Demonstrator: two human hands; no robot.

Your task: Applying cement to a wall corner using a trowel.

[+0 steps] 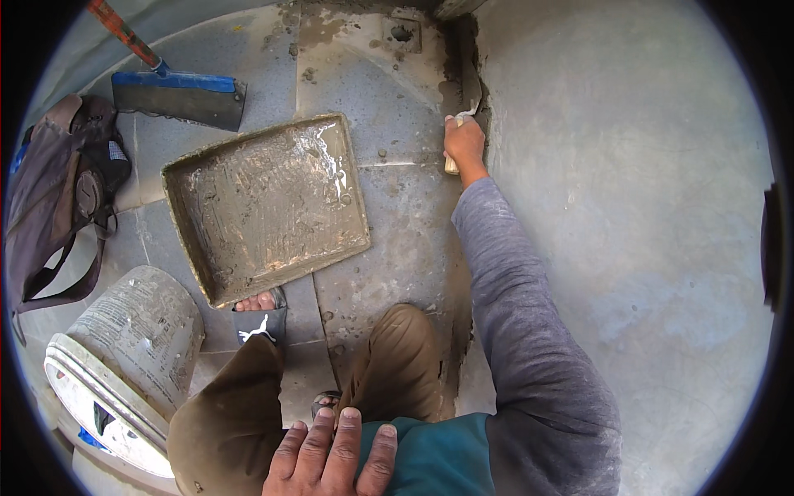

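Note:
My right hand (pixel 466 142) is closed round the pale wooden handle of a trowel (pixel 452 164). Its metal blade points away from me, into the dark, wet joint (pixel 452 66) where the tiled floor meets the grey wall. Down at the lower edge, my left hand (pixel 337 460) rests palm down near my lap, with its fingers outstretched and holding nothing. To the left of the trowel lies a shallow rectangular tray (pixel 360 198), coated inside with wet grey mortar.
A bucket (pixel 149 331) lies on its side at the lower left. Behind it are a dark bag (pixel 62 190) and a wide, blue-backed scraper (pixel 178 95) with an orange handle. A floor drain (pixel 402 33) sits at the far end. The smooth grey wall (pixel 628 207) fills the right side.

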